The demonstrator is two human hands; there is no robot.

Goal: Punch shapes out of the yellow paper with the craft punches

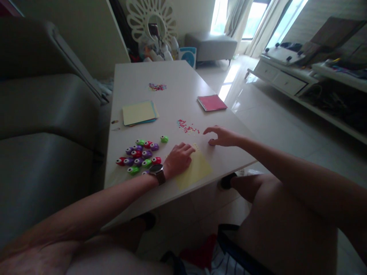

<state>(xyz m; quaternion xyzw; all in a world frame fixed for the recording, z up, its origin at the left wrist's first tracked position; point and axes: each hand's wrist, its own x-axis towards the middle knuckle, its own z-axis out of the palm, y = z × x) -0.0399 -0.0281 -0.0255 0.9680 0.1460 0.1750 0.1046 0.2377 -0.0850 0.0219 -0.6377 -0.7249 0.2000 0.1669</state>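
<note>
My left hand (179, 158), with a watch (156, 170) on its wrist, rests on a yellow sheet of paper (195, 172) near the table's front edge. Its fingers lie loosely over the paper's upper left part, holding nothing that I can see. Small pale marks or bits, too tiny to make out, run along the sheet's top edge. Above the tabletop, right of a scatter of small red and pale pieces (187, 127), my right hand (222, 136) is open, thumb and forefinger apart. Left of my left hand sit several shiny red, green and purple toy pieces with big eyes (137, 153).
The white table (172, 72) also bears a stack of coloured paper (139, 113), a pink notebook (212, 102) and a pile of small multicoloured pieces (157, 87). A grey sofa (43, 164) stands at the left, a white cabinet (282, 78) at the right.
</note>
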